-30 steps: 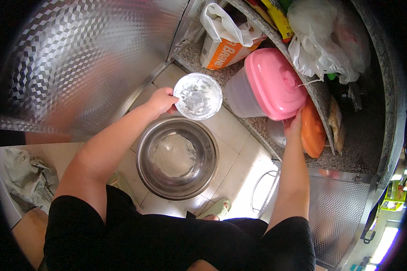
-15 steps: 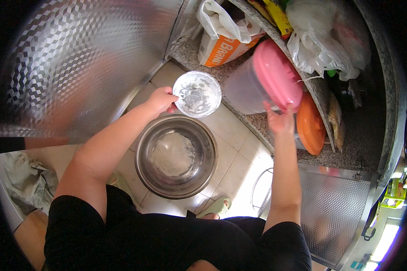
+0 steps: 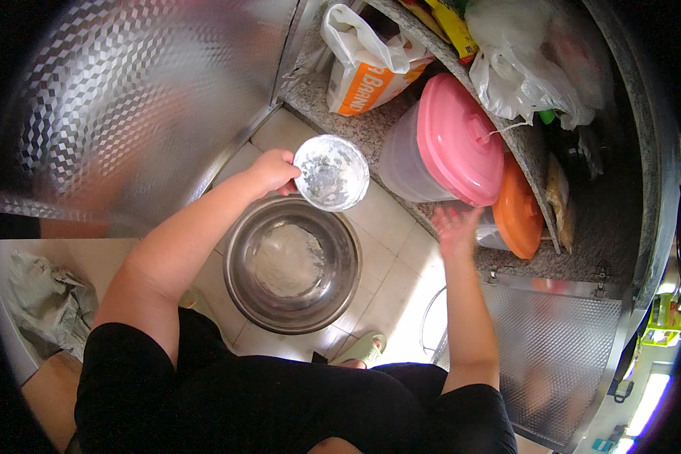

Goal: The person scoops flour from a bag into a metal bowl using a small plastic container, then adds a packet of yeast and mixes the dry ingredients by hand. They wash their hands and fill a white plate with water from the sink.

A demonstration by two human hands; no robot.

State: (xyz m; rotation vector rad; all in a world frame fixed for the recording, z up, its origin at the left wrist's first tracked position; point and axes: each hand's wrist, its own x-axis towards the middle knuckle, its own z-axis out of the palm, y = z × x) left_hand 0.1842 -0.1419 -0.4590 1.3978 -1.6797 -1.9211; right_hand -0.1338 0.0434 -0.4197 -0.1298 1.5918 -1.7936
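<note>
My left hand (image 3: 275, 172) grips the rim of a small metal bowl (image 3: 331, 172) whose inside is smeared with white powder. It is held above the far edge of a large steel basin (image 3: 236, 284) on the floor. A mound of pale flour-like powder (image 3: 287, 261) lies in the basin. My right hand (image 3: 456, 227), fingers spread, is just below a clear container (image 3: 405, 163) with a pink lid (image 3: 461, 140); whether the fingertips touch it I cannot tell. Beside it stands a second container with an orange lid (image 3: 518, 208).
The containers and a white-and-orange bag (image 3: 367, 79) sit on the lower granite shelf of a cupboard. Plastic bags (image 3: 533, 64) fill the shelf above. Textured metal doors (image 3: 155, 113) stand at left and lower right. A crumpled sack (image 3: 45, 303) lies at the left.
My right hand has come away from the pink lid's edge, moving slightly left and nearer to me. The small bowl in my left hand has dropped slightly toward the basin.
</note>
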